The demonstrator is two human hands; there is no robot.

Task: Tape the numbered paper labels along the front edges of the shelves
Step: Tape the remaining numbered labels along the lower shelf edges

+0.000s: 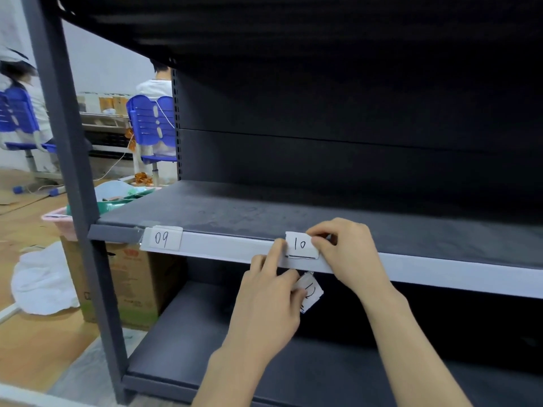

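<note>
Here, in the head view, both hands work at the white front edge [235, 248] of the middle shelf [264, 210]. The right hand [346, 251] presses on the right side of label 10 [300, 244], its grip nearly closed, thumb and fingers bunched against the paper's right rim. The left hand [264, 306] has its forefinger stretched out, the tip touching the edge strip just beside the label's left side; its other fingers are curled, pinching label 12 [310, 292], which hangs tilted below the shelf edge. Whether more papers lie under that one cannot be told.

Label 10 sits flat on the strip, its top reaching the shelf's upper lip. Label 09 [163, 238] is already fixed under clear tape near the left end of the same edge, well apart from label 10.

Counted: three numbered labels, two on the edge and one in hand. Three shelves show, with one dark post [73, 183] at the left. Two blue chairs [151, 121] stand beyond the frame, each with a person seated.
</note>
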